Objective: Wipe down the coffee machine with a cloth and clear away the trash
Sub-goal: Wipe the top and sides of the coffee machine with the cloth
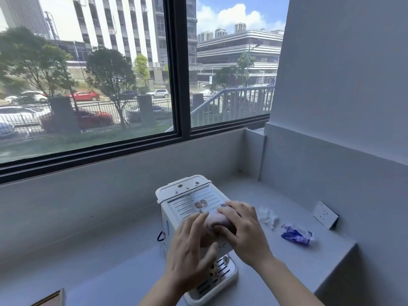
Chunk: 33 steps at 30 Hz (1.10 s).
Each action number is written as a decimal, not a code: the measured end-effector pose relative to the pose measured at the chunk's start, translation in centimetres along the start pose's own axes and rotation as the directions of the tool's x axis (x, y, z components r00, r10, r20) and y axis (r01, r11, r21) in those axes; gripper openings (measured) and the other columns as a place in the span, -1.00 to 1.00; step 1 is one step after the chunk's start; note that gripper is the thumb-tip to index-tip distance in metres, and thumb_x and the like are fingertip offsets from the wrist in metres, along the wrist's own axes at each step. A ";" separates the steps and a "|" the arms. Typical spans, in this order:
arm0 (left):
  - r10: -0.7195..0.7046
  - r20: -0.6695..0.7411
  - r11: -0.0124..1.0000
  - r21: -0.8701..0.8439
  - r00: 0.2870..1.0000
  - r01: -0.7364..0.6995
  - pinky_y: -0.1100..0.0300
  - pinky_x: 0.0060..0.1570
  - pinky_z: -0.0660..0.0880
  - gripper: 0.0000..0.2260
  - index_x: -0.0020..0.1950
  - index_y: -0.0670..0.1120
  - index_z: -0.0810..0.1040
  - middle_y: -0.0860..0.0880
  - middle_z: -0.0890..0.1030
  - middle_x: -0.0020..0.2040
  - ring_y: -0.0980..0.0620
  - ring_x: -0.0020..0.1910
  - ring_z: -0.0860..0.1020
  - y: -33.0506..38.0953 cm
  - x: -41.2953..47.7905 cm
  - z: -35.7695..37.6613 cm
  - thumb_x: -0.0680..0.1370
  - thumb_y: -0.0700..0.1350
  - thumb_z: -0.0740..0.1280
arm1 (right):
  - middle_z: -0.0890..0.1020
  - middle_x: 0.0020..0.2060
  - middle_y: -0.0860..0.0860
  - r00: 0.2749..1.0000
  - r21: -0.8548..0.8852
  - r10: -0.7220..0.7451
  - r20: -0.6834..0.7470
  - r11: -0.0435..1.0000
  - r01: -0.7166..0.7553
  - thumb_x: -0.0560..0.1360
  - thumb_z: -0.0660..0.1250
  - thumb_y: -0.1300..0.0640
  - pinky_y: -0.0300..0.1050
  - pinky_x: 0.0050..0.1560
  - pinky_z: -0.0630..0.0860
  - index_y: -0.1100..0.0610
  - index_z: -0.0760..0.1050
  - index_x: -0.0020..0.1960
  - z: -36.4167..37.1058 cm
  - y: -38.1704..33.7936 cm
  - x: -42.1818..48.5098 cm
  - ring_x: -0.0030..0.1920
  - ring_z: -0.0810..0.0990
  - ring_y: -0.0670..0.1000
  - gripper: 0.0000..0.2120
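Observation:
A small white coffee machine (187, 202) with a slotted metal top stands on the grey counter (110, 261). A pinkish cloth (215, 220) is bunched on the front edge of its top. My right hand (241, 230) curls its fingers over the cloth and grips it. My left hand (192, 246) lies against the machine's front with straight, spread fingers touching the cloth's left side. To the right on the counter lie a crumpled white tissue (268, 217) and a blue-and-white wrapper (297, 235).
A wall socket (325, 214) sits on the right wall behind the wrapper. The counter's right end drops off near the wrapper. A brown cardboard corner (53, 298) shows at the bottom left. A large window runs behind the counter.

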<state>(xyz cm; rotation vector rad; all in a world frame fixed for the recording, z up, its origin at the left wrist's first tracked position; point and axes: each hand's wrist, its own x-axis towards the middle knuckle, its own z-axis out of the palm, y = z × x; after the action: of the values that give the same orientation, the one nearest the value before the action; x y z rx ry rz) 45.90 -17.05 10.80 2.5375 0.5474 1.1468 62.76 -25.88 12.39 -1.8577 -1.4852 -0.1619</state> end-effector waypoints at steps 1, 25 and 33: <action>0.003 -0.026 1.000 0.010 1.000 -0.003 0.29 0.27 0.30 -0.54 0.39 0.02 0.35 0.09 0.42 0.30 0.12 0.25 0.41 -0.5 -0.2 0.0 0.51 0.06 0.31 | 0.51 0.23 -0.11 0.998 0.029 0.001 -0.069 1.000 0.001 0.51 0.25 -0.23 -0.19 0.31 0.28 -0.09 0.55 0.23 0.3 0.4 0.2 0.26 0.37 -0.01 -0.63; 0.246 -0.254 0.950 0.254 0.935 -0.181 0.01 0.03 0.49 -0.91 -0.02 -0.10 0.50 -0.11 0.55 -0.05 -0.15 -0.04 0.54 -2.5 -0.7 2.5 0.57 -0.10 0.26 | 0.57 0.12 -0.21 0.981 -0.063 -0.176 0.086 0.981 0.181 0.43 0.19 0.13 0.03 0.42 0.29 -0.12 0.57 0.05 0.2 1.0 3.3 0.28 0.48 -0.02 -0.71; 0.224 -0.239 0.958 0.231 0.945 -0.169 0.04 0.04 0.47 -0.92 -0.01 -0.10 0.50 -0.12 0.57 -0.06 -0.14 -0.04 0.55 -2.3 -0.8 2.3 0.54 -0.11 0.30 | 0.50 0.37 -0.11 0.968 -0.162 -0.119 0.221 0.974 0.157 0.55 0.25 -0.16 0.04 0.43 0.29 -0.16 0.56 0.25 1.2 0.8 5.3 0.46 0.34 0.07 -0.68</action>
<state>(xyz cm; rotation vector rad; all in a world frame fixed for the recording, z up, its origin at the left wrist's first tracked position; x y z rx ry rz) 46.67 -15.65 7.93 2.6817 0.5050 1.5927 64.78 -21.02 13.95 -1.9604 -1.7992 -0.1743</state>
